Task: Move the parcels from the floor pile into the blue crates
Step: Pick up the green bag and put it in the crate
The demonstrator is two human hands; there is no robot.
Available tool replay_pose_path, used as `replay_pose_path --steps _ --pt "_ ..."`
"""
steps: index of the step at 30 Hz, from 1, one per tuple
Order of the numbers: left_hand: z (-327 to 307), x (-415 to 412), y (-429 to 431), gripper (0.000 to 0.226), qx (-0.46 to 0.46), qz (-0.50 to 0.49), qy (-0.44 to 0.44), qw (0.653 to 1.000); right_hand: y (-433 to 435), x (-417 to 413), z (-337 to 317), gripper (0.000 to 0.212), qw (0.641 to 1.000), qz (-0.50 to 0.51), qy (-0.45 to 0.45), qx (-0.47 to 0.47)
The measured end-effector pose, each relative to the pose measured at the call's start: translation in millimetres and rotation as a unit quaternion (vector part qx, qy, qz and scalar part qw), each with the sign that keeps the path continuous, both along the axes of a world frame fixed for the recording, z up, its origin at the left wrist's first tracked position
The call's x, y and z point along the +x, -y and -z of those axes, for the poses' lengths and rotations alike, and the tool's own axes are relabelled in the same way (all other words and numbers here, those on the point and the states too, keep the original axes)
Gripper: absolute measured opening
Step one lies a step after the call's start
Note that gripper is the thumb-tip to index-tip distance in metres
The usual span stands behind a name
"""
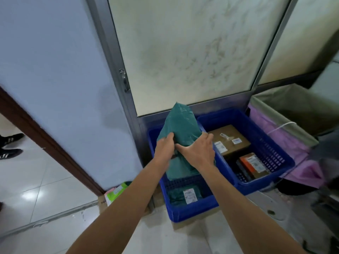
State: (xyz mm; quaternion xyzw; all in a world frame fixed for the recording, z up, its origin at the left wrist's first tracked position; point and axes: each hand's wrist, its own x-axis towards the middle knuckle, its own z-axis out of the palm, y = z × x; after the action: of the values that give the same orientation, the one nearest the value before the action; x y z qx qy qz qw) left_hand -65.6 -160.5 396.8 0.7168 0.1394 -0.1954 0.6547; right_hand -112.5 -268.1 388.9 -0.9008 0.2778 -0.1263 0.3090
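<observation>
The left hand (165,145) and right hand (199,151) clasp a green parcel (181,123) in the left crate (192,211), seemingly above a labelled bag (176,196). The right crate (271,149) holds cardboard boxes (231,136). Tiled floor (45,180), frosted door (183,52).

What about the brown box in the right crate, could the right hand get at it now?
Probably not yet: the right hand grips the green parcel. The brown box lies uncovered close beside it.

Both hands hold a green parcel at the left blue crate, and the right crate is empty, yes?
Not empty. The head view shows a brown box and an orange box in the right crate. The rest stands: the left hand and right hand hold the green parcel at the left crate.
</observation>
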Motion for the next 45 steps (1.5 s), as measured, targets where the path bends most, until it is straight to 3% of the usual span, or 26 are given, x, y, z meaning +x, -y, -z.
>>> replay_pose_path --steps 2,6,8,14,20,26,33,37,39,42,45 --pt "-13 -9 41 0.049 -0.01 0.018 -0.003 1.0 28 -9 -2 0.107 0.999 -0.01 0.011 -0.033" --pt "-2 -12 111 0.111 0.05 0.017 0.008 0.999 75 -19 -5 0.089 0.994 -0.045 0.012 -0.103" --pt "7 -9 134 0.12 0.068 0.002 0.004 0.998 96 -22 -9 0.083 0.99 -0.055 0.002 -0.129" --pt "-11 -9 184 0.114 0.096 -0.023 -0.011 0.995 142 -17 -15 0.089 0.978 -0.083 -0.018 -0.193" --pt "-9 24 213 0.133 0.046 -0.109 -0.09 0.989 157 8 -6 0.092 0.965 -0.114 -0.036 -0.234" --pt "5 62 229 0.146 0.065 -0.105 -0.116 0.986 168 37 1 0.088 0.949 -0.141 -0.066 -0.275" --pt "19 95 231 0.114 0.023 -0.101 -0.114 0.988 173 75 14 0.09 0.922 -0.173 -0.116 -0.325" --pt "28 113 232 0.117 0.078 -0.13 -0.057 0.987 191 84 15 0.102 0.914 -0.26 -0.11 -0.291" --pt "28 123 231 0.122 0.12 -0.126 -0.029 0.984 212 87 10 0.103 0.923 -0.309 -0.123 -0.192" --pt "31 137 231 0.124 0.182 -0.106 0.005 0.978 251 94 15 0.098 0.946 -0.276 -0.169 0.0" --pt "33 150 238 0.126 0.177 -0.105 0.007 0.979 297 110 54 0.099 0.953 -0.203 -0.196 0.109"
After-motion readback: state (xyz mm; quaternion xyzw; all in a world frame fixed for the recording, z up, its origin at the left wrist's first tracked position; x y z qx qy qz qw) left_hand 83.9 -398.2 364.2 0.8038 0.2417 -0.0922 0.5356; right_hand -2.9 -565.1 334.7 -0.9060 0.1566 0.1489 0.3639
